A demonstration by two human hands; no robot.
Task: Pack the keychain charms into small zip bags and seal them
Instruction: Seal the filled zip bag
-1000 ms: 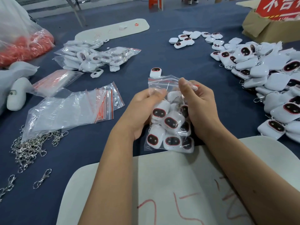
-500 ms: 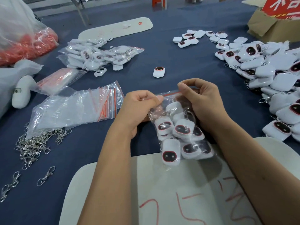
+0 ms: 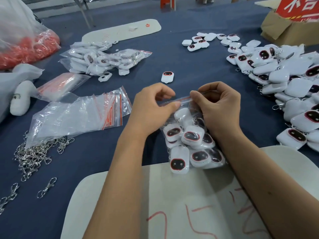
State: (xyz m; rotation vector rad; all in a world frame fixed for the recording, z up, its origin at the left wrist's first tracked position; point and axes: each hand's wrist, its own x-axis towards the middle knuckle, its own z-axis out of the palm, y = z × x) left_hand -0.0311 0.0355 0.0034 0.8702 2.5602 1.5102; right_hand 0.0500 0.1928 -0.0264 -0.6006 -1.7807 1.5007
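Both hands are up at the mouth of the bag (image 3: 193, 144), which is stuffed with white charms (image 3: 190, 137) and sits on the counter (image 3: 86, 161), its bottom end overlapping the white board (image 3: 155, 195). Left hand (image 3: 151, 107) pinches the red zip strip (image 3: 183, 99) between thumb and curled fingers (image 3: 164, 91); right hand (image 3: 219, 107) has its fingers curled tight round the other end of the strip. So neither hand is wide, both are clamped on the bag top.

What I'd worry about: that bag looks really full, charms bulging right up under the strip. If one sits in the track, the zip probably won't close all the way, or it pops back open once let go. Can't tell from here how much of the seal is already pressed shut. Trapped air could do the same thing. And if the pinch slips, the bag tips and charms spill out onto the counter.

Plenty left to do, I reckon: a big loose pile (image 3: 284, 83) on the right, empty bags (image 3: 77, 116) on the left.
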